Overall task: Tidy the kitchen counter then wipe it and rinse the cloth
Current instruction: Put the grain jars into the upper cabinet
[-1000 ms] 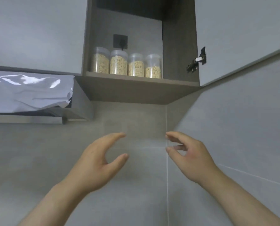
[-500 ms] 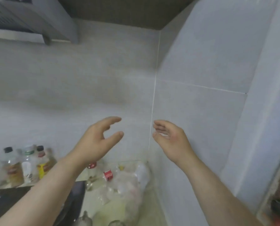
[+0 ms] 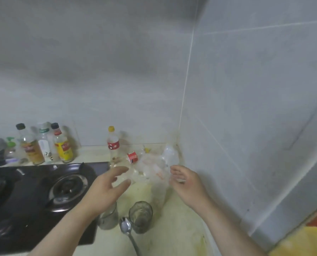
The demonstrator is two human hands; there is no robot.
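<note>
- Centre frame: clear plastic pile (image 3: 154, 169), blurred, contents indistinct.
- Both left hand (image 3: 108, 187) and right hand (image 3: 187, 183): fingers apart, holding nothing, flanking pile.
- Lower centre: counter (image 3: 172, 235), pale, stained.
- Metal spoon (image 3: 125, 227): handle cut off below.

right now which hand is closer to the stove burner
Left. The left hand hovers just right of the stove burner; the right hand is farther right, past the crumpled clear plastic, near the side wall.
</note>
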